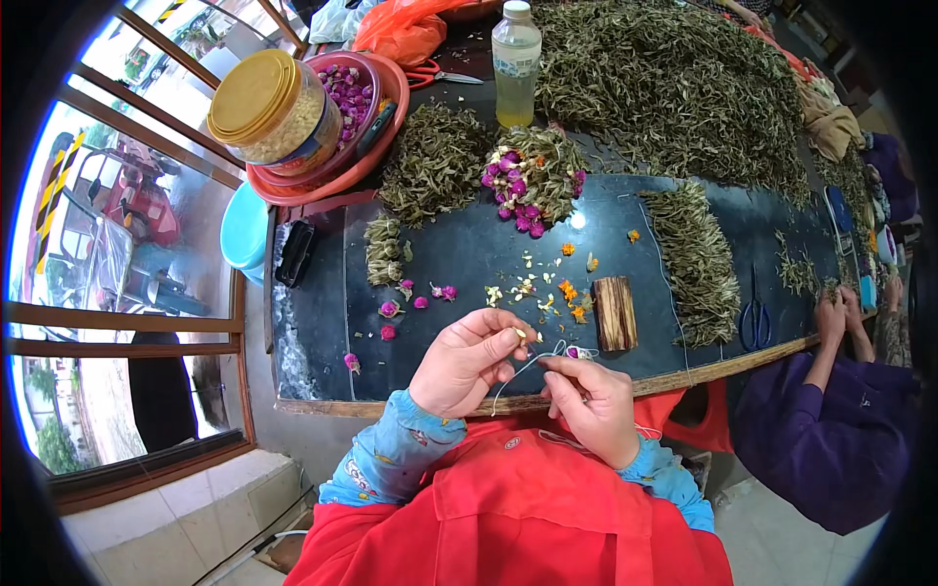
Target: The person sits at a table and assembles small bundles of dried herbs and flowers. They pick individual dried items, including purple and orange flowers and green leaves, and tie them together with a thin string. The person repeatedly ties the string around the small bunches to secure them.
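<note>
My left hand [459,363] is closed in a pinch on a small pale flower bud [521,334] above the table's near edge. Close to its right, my right hand [594,408] is closed on a thin pale thread [518,374], which runs across the gap between the hands and dangles below. Whether a needle is on the thread I cannot tell. Just beyond the hands lie loose whitish buds [525,287], orange flowers [568,290] and purple-pink flower heads [388,333]. A short wooden block [615,313] stands beyond my right hand.
Dried herb bundles [691,262] lie at the right beside blue-handled scissors [754,324]. Farther back are a large herb heap [674,88], a flower-trimmed bunch [535,178], a bottle [516,68] and a lidded jar [278,107] on red basins. A co-worker's purple sleeve [806,410] is at the right.
</note>
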`<action>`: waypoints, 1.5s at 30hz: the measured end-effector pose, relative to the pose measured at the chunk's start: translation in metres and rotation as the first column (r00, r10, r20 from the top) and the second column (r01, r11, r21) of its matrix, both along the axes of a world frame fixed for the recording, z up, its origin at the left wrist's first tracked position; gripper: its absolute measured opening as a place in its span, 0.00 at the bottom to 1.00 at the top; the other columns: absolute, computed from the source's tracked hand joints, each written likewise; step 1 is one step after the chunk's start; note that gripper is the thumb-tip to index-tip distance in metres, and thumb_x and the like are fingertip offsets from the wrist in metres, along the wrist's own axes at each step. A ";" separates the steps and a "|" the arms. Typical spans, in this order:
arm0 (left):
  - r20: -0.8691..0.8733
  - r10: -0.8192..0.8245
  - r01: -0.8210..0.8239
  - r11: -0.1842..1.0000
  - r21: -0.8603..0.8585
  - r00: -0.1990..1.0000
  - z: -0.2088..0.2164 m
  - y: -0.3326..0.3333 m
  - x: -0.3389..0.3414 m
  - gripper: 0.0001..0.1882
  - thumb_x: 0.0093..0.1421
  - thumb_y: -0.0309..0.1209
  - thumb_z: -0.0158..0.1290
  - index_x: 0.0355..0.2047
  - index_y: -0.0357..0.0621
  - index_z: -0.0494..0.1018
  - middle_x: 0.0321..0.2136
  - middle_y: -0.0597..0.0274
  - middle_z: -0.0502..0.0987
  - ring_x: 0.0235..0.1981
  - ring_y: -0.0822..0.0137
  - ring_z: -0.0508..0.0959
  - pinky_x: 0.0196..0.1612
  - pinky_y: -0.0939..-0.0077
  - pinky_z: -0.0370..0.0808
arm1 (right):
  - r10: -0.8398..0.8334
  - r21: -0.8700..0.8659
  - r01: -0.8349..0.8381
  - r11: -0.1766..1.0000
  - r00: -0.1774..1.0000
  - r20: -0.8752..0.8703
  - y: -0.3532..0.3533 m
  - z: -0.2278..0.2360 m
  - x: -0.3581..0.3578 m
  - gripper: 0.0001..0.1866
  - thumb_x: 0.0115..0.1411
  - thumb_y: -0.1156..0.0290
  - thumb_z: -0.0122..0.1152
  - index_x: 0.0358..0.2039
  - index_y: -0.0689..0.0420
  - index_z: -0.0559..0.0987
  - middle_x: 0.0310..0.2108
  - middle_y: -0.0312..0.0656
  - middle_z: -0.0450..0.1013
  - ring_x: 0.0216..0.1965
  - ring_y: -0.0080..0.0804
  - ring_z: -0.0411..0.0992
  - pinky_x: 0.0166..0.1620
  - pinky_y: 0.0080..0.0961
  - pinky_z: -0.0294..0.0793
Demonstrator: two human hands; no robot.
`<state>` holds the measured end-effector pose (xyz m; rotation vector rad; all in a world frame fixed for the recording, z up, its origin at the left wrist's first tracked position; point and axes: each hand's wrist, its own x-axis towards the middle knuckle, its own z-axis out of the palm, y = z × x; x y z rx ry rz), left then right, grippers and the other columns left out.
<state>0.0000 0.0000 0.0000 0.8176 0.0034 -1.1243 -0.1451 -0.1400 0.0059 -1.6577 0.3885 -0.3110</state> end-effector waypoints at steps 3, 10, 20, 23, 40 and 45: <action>0.018 -0.016 0.017 1.000 -0.011 1.000 0.001 0.001 0.000 0.05 0.66 0.27 0.55 0.42 0.42 0.74 0.40 0.59 0.78 0.35 0.72 0.76 0.30 0.84 0.72 | 0.004 -0.013 -0.004 1.000 1.000 -0.005 0.000 0.001 0.000 0.09 0.63 0.79 0.60 0.43 0.63 0.82 0.27 0.41 0.80 0.21 0.20 0.76 0.24 0.18 0.75; -0.016 -0.046 0.044 0.995 -0.091 0.999 -0.003 0.005 0.000 0.07 0.67 0.27 0.54 0.43 0.40 0.74 0.41 0.59 0.79 0.36 0.74 0.77 0.30 0.85 0.72 | 0.019 -0.010 -0.019 1.000 1.000 0.016 0.001 0.004 -0.001 0.10 0.62 0.82 0.58 0.44 0.66 0.81 0.27 0.42 0.79 0.22 0.20 0.76 0.24 0.17 0.74; -0.004 -0.038 0.038 0.996 -0.077 0.999 -0.001 0.004 0.000 0.04 0.66 0.25 0.54 0.40 0.41 0.73 0.40 0.57 0.78 0.34 0.72 0.77 0.28 0.84 0.72 | 0.025 -0.009 -0.024 1.000 0.999 0.024 0.001 0.003 -0.001 0.10 0.63 0.82 0.58 0.44 0.67 0.81 0.27 0.42 0.78 0.22 0.20 0.75 0.25 0.17 0.74; 0.030 -0.067 0.070 0.989 -0.129 0.997 -0.004 0.004 -0.001 0.05 0.67 0.24 0.52 0.42 0.39 0.74 0.41 0.59 0.78 0.35 0.74 0.77 0.29 0.85 0.76 | 0.020 0.009 -0.020 1.000 0.999 0.031 0.002 0.002 -0.002 0.10 0.63 0.83 0.58 0.44 0.67 0.80 0.27 0.42 0.78 0.22 0.20 0.75 0.25 0.17 0.75; 0.032 -0.085 0.087 0.991 -0.103 0.996 0.001 0.003 -0.006 0.05 0.68 0.26 0.52 0.43 0.39 0.73 0.41 0.60 0.77 0.32 0.78 0.73 0.26 0.87 0.71 | 0.025 -0.014 -0.024 1.000 0.998 0.050 0.003 0.000 -0.001 0.09 0.63 0.83 0.57 0.43 0.67 0.80 0.28 0.43 0.78 0.23 0.21 0.75 0.25 0.17 0.74; 0.078 -0.115 0.121 0.989 -0.083 0.990 0.003 0.004 -0.007 0.05 0.68 0.25 0.52 0.42 0.39 0.73 0.42 0.61 0.76 0.32 0.79 0.72 0.26 0.88 0.69 | 0.022 -0.009 -0.022 1.000 0.998 0.065 0.004 -0.002 -0.001 0.08 0.63 0.83 0.57 0.43 0.67 0.79 0.29 0.42 0.78 0.23 0.20 0.75 0.26 0.17 0.75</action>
